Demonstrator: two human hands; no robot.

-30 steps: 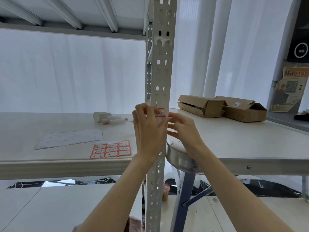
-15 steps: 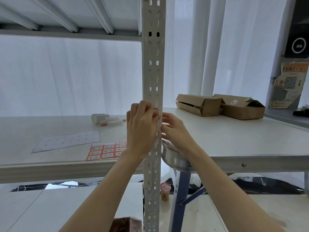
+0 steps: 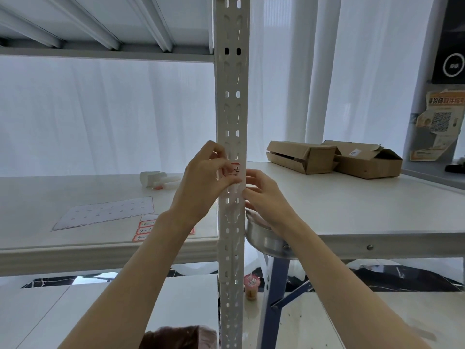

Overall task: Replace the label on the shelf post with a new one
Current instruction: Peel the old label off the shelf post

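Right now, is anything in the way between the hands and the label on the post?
Nothing visible is. The left hand pinches the label right against the shelf post, and the right hand touches the post's right edge just below it.

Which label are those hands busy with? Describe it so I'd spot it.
Find the central white perforated shelf post. On its face, held by the left hand, sits a small red-bordered label. Its lookalikes lie on a sheet on the shelf; only this one is on the post.

Cardboard boxes [image 3: 302, 157] on white table [image 3: 377, 210], wall poster [image 3: 437, 127]
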